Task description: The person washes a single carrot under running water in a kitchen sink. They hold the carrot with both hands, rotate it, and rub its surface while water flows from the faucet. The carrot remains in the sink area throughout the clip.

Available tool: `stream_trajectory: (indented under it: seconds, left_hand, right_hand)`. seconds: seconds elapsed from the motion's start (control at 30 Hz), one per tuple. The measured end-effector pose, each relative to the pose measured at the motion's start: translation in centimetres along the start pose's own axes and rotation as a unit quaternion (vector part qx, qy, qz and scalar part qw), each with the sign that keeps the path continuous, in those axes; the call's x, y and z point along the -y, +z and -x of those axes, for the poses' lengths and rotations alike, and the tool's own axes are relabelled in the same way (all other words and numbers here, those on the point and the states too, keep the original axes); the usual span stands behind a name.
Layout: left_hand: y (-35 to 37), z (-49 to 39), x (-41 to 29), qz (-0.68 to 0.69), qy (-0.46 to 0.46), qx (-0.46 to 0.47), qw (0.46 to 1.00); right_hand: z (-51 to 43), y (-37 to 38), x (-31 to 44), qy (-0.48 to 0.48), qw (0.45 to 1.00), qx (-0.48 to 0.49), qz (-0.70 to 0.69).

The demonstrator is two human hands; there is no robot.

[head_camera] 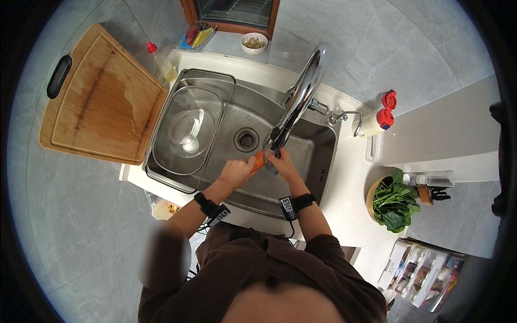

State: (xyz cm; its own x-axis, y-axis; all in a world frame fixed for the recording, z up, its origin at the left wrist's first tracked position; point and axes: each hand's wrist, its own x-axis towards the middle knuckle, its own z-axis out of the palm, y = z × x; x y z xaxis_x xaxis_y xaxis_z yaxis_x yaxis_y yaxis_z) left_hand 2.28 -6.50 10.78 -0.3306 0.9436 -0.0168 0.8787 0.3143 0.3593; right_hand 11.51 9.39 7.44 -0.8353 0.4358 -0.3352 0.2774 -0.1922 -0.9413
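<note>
My left hand is closed around an orange carrot, held over the stainless steel sink. The carrot's upper end lies just under the spout of the chrome faucet, and part of it is hidden by my hand. Close by on the right, my right hand has its fingers curled at the spout and beside the carrot. Whether those fingers grip the carrot or the spout cannot be made out. Water seems to fall between my hands.
A wire basket on the sink's left holds a clear bowl with a white ladle. A wooden cutting board leans at left. Leafy greens fill a bowl at right, near a red-capped bottle.
</note>
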Motion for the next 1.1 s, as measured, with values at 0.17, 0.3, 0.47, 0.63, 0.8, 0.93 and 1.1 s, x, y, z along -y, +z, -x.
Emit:
stream_trajectory:
  seconds: [0.17, 0.3, 0.47, 0.63, 0.8, 0.93, 1.1]
  left_hand:
    - [0.0, -0.1, -0.3, -0.009, 0.009, -0.013, 1.000]
    - [-0.4, 0.1, 0.1, 0.003, 0.004, -0.015, 1.000]
    - [-0.4, 0.0, 0.1, 0.002, -0.004, -0.014, 1.000]
    - [-0.1, 0.0, 0.1, -0.004, 0.005, -0.011, 1.000]
    - [-0.5, 0.2, 0.4, 0.028, -0.020, -0.016, 0.999]
    - [-0.5, 0.0, 0.2, 0.012, -0.016, -0.003, 1.000]
    - [-0.3, 0.0, 0.3, 0.042, -0.024, -0.028, 0.998]
  right_hand:
    - [-0.1, 0.8, 0.4, -0.013, 0.996, -0.064, 0.060]
    - [-0.1, 0.7, 0.1, -0.061, 0.997, -0.046, 0.007]
    - [0.0, 0.4, 0.1, -0.044, 0.999, -0.018, -0.023]
    - [-0.4, 1.1, -0.5, -0.061, 0.994, -0.075, 0.046]
    - [-0.4, 0.6, -1.2, -0.053, 0.998, -0.028, -0.030]
    - [-0.7, 0.6, -1.0, -0.058, 0.996, -0.049, 0.039]
    - [-0.1, 0.5, -0.6, -0.093, 0.995, -0.012, -0.037]
